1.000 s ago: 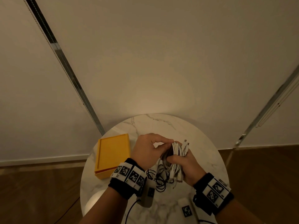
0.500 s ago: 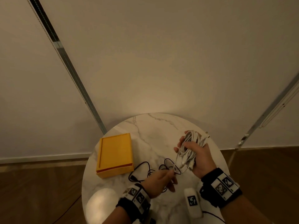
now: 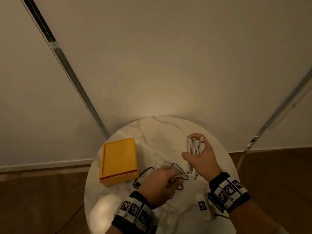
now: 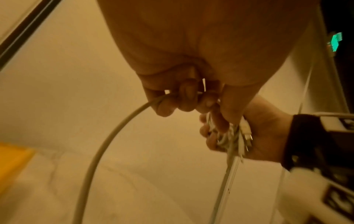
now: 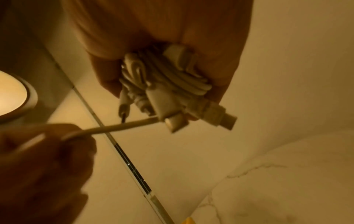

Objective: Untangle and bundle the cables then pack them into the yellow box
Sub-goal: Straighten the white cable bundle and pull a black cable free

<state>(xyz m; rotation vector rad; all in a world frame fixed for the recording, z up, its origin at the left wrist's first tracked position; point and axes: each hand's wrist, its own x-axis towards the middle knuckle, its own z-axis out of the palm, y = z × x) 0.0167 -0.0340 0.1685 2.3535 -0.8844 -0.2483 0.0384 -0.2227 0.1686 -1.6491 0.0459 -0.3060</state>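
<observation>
right hand (image 3: 201, 159): raised above the table, fingers wrapped round a bundle of white cables (image 3: 195, 146); several plugs stick out of the fist, clear in the right wrist view (image 5: 228, 119)
left hand (image 3: 158, 184): lower, nearer the body, fingers curled, pinching a single white cable (image 4: 107, 141)
white cable: runs from the left fingers (image 4: 184, 97) across to the bundle in the right hand; a loop hangs down below the left hand
black cable (image 3: 177, 173): loose loops flat on the table, between box and right hand, partly under the left hand; one end with a dark plug just beside the box's near right corner
yellow box (image 3: 118, 161): on the left part of the table, lid closed, well apart from both hands
table (image 3: 157, 132): round, white marble with grey veins, against a pale wall
wrists: black bands with square black-and-white markers (image 3: 228, 191)
white block with marker (image 3: 202, 206): on the table near the right wrist
</observation>
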